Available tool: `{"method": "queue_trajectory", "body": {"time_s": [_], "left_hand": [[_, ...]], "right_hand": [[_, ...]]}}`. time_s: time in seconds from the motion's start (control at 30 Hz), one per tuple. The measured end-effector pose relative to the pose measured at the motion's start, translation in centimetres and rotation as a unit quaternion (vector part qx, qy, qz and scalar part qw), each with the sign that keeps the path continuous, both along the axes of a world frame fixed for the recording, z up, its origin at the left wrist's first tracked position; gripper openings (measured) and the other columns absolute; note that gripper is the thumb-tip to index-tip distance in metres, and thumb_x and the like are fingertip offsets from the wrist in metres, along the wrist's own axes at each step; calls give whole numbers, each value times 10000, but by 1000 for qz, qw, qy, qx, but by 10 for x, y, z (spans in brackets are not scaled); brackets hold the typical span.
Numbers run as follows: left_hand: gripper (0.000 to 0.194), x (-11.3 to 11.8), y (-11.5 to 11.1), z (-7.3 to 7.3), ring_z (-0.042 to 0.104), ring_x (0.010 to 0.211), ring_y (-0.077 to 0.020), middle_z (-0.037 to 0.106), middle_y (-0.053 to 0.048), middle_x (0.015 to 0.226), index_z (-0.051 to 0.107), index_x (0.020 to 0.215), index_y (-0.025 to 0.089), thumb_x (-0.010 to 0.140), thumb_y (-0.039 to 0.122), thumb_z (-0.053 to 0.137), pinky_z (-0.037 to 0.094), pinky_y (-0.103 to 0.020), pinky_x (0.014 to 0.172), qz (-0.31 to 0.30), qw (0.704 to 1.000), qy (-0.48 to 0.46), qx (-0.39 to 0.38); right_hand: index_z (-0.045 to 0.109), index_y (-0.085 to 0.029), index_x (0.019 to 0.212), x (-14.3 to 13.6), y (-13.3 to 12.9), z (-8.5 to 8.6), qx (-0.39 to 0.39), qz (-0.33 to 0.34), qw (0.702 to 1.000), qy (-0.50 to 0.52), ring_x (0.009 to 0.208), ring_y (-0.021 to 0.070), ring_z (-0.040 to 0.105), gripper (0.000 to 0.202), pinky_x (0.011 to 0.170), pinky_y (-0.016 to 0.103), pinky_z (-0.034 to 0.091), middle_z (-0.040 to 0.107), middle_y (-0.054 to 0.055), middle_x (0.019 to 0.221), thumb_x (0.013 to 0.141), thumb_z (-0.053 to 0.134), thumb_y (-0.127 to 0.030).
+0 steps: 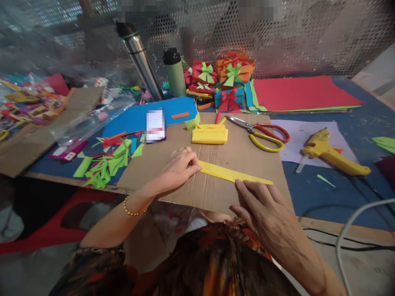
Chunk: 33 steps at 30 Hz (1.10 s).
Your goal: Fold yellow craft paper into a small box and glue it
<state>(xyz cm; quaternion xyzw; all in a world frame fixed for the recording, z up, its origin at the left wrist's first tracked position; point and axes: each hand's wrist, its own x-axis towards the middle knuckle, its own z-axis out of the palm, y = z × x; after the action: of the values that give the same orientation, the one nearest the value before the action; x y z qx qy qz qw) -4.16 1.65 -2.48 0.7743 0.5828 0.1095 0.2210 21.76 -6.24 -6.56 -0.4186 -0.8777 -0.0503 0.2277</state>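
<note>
A long yellow paper strip (222, 171) lies slantwise on the brown cardboard sheet (185, 187). My left hand (180, 167) pinches the strip's left end between thumb and fingers. On its right half rest the fingertips of my right hand (262, 201), spread and pressing from above, with the thumb apart. Just beyond the strip sits a folded yellow paper piece (210, 135), untouched. Scissors (265, 133) with red and yellow handles lie to its right, their blades apart.
A yellow glue gun (336, 154) lies at right, its cable nearby. Green paper scraps (108, 164), a phone (156, 126) and a blue sheet (126, 117) are left. Behind stand a steel flask (143, 61), a green bottle (175, 74), small paper baskets (228, 96) and red sheets (305, 93).
</note>
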Motion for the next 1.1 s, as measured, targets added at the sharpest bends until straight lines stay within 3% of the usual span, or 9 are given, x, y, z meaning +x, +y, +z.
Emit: {"method": "queue_trajectory", "body": {"time_s": [0.2,0.57,0.7,0.8,0.9,0.97,1.03,1.1], "left_hand": [[193,-2,2,-3,512,876,-200,546,-13,879,469,742,208,906,207,572,384,-362,805,-32,999,9,13],[89,-15,-1,-11,563,850,-176,598,-18,949,519,926,212,893,131,534,455,-335,777,17,998,-34,40],[131,-11,-12,-17,594,902,-220,630,-76,1003,593,987,185,939,106,500,469,-383,820,5,984,63,165],[303,5,-32,-24,629,973,-272,681,-146,1083,663,1068,154,1021,105,368,462,-448,869,-21,936,160,314],[386,24,-53,-33,567,1302,-294,654,-177,1363,604,1335,122,1070,174,328,408,-480,1081,-133,905,135,381],[547,33,-61,-38,443,1462,-322,578,-193,1493,535,1431,68,1088,438,324,343,-492,1188,-211,907,126,343],[765,37,-64,-42,424,1487,-328,551,-184,1530,510,1461,55,1037,635,247,327,-493,1219,-227,915,118,311],[841,33,-65,-44,432,1489,-322,540,-166,1546,498,1485,87,1000,701,190,333,-505,1224,-202,929,114,290]], "right_hand": [[564,-58,1355,0,-1,-2,-4,-8,1000,2,987,292,574,461,821,454,544,652,184,1102,1062,436,-390],[583,-46,1331,1,0,-4,11,-7,1000,-3,970,286,561,468,800,417,532,643,179,1109,1061,428,-395],[592,-39,1312,0,0,-4,9,-10,1000,-1,964,285,555,462,802,418,527,642,182,1118,1062,422,-388],[588,-46,1319,-1,0,-4,9,-12,1000,-1,974,283,563,472,821,423,525,646,182,1128,1062,421,-404],[593,-71,1318,-1,-1,-4,3,-15,1000,-5,975,276,573,460,841,431,526,652,177,1132,1070,400,-408],[602,-81,1308,-1,-1,-4,-3,-18,1000,-10,966,274,575,453,833,437,528,657,178,1129,1073,389,-404],[602,-67,1308,-2,-2,-4,-2,-17,1000,-14,968,279,576,458,827,441,531,659,185,1124,1071,394,-399],[593,-61,1324,-2,-2,-4,-3,-18,1000,-14,977,282,578,458,835,445,535,657,189,1131,1068,405,-391]]}}
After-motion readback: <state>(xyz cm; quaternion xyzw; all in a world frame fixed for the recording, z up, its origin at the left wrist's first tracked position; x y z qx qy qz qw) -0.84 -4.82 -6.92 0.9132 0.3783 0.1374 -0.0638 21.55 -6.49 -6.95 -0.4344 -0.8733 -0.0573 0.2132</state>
